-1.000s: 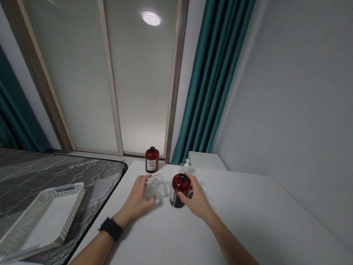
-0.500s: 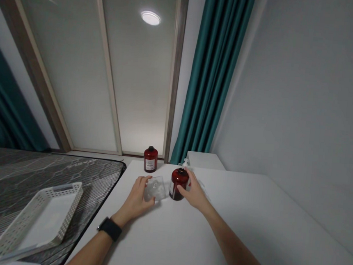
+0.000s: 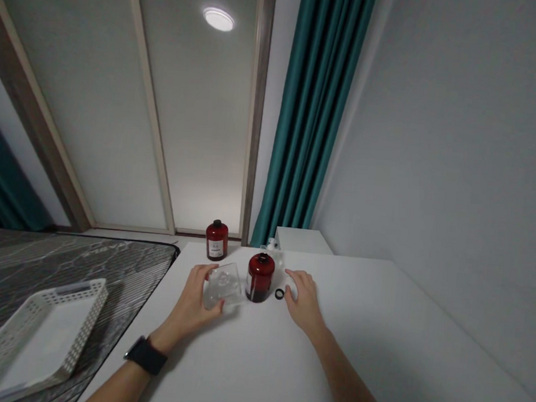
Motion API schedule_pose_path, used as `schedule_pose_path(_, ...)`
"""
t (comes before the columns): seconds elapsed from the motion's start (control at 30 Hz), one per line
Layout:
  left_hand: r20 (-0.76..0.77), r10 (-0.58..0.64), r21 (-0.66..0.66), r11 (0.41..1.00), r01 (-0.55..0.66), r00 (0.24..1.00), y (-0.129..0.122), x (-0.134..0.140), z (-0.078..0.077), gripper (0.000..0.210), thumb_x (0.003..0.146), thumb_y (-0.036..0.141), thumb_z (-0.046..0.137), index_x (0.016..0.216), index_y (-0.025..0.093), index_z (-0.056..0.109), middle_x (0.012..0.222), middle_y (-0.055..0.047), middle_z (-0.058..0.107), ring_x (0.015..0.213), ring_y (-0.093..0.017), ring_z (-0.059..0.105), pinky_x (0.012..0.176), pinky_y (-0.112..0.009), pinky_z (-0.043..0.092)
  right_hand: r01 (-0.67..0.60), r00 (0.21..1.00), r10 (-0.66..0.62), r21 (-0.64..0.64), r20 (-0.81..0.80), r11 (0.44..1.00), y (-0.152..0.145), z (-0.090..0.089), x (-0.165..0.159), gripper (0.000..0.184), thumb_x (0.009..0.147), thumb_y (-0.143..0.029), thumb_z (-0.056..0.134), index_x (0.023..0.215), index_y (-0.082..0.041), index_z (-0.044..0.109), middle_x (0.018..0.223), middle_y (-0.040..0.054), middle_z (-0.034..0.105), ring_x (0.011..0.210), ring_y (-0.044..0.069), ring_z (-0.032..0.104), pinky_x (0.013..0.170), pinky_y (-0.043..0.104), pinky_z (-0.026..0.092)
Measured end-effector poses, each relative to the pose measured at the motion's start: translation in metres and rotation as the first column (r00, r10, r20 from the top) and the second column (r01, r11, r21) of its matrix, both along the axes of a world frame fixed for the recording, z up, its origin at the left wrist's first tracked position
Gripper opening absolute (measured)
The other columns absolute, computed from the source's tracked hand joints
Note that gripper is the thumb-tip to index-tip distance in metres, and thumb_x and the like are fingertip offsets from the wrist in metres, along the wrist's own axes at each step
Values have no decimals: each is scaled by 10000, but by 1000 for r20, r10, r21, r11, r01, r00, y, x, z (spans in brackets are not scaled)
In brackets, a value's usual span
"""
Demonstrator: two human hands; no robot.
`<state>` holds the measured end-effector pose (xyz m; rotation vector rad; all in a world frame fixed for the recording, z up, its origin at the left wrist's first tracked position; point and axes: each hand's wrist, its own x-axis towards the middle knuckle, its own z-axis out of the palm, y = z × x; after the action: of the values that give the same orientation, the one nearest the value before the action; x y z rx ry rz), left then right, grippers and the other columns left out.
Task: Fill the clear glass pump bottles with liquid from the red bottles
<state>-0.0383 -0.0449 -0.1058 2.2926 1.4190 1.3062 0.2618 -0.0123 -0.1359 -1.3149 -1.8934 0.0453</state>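
My left hand (image 3: 199,298) is closed around a clear, square-sided container (image 3: 224,285), thumb at the near side and fingers at the far side; the container looks tilted. A dark red bottle (image 3: 260,278) stands upright just right of it, without a cap on its neck. On the table beside that bottle lies a small black ring-shaped cap (image 3: 279,294). My right hand (image 3: 305,301) is open, thumb and fingers apart, just right of the cap and holding nothing.
A second red bottle (image 3: 216,240) with a black cap and white label stands at the back left of the white table (image 3: 254,362). Behind the near bottle is a clear pump bottle (image 3: 271,246), partly hidden. A white perforated basket (image 3: 35,337) sits on the grey bed at left.
My right hand has let go of the red bottle and moved right, so the black cap now shows. The left hand still holds the clear container. The view has shifted slightly.
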Motion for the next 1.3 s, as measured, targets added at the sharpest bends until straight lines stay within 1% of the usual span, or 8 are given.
schedule_pose_path(0.23, -33, -73, 90, 993, 75, 997, -8, 13, 1, 617, 708, 201, 653, 1272, 208, 404, 1157, -96, 492, 1078, -302, 545, 951, -497, 502, 124, 991, -121, -49, 55, 991, 7, -7, 22, 317, 895, -174, 493, 1168, -206, 651, 1083, 109, 640, 1041, 292, 546, 906, 446, 427)
schedule_pose_path(0.43, -63, -97, 115, 988, 104, 993, -7, 19, -2, 617, 716, 213, 664, 1279, 208, 411, 1156, -98, 509, 1052, -295, 557, 921, -469, 516, 176, 980, -163, -119, 111, 977, 15, -16, 35, 375, 903, -207, 528, 1260, -240, 637, 1208, 107, 658, 1079, 302, 549, 897, 443, 422)
schedule_pose_path(0.6, -56, -102, 93, 990, 107, 993, -7, 19, 0, 622, 706, 226, 683, 1274, 210, 430, 1136, -92, 529, 1020, -288, 567, 891, -455, 523, 159, 981, -136, -162, 141, 974, 17, -18, 35, 422, 934, -220, 504, 1344, -277, 589, 1252, 88, 669, 1113, 280, 559, 907, 419, 420)
schedule_pose_path(0.77, -53, -105, 58, 992, 108, 993, -6, 19, -2, 629, 699, 235, 677, 1276, 209, 429, 1137, -93, 527, 1026, -290, 563, 900, -468, 517, 149, 983, -125, -194, 133, 969, 17, -16, 33, 362, 950, -158, 440, 1201, -279, 670, 1159, 69, 715, 1071, 258, 582, 877, 390, 406)
schedule_pose_path(0.9, -49, -113, 72, 991, 116, 992, -4, 18, -6, 608, 718, 251, 672, 1276, 208, 433, 1158, -101, 522, 1062, -303, 557, 919, -471, 516, 167, 984, -148, -226, 97, 960, 19, -14, 34, 293, 966, -160, 406, 1029, -254, 677, 1057, 48, 734, 1003, 239, 604, 849, 363, 386)
schedule_pose_path(1.0, -75, -119, 68, 990, 124, 990, -5, 18, -8, 624, 729, 252, 679, 1297, 210, 422, 1169, -105, 513, 1074, -308, 550, 931, -475, 512, 172, 985, -159, -253, 73, 952, 19, -14, 35, 173, 947, -209, 484, 949, -235, 655, 962, 37, 735, 959, 237, 616, 825, 344, 369)
schedule_pose_path(1.1, -98, -133, 77, 987, 141, 986, -6, 18, -9, 648, 739, 248, 680, 1321, 215, 398, 1184, -109, 498, 1093, -315, 536, 948, -494, 502, 161, 987, -153, -275, 52, 948, 17, -13, 36, 74, 906, -250, 573, 939, -234, 638, 898, 23, 722, 938, 232, 617, 814, 331, 356)
schedule_pose_path(1.3, -112, -153, 87, 983, 163, 982, -7, 18, -7, 656, 744, 248, 679, 1331, 206, 389, 1184, -113, 497, 1079, -306, 539, 934, -471, 511, 127, 990, -142, -310, -27, 942, 15, -13, 35, 108, 825, -270, 669, 908, -233, 609, 849, 11, 682, 881, 230, 598, 821, 346, 352)
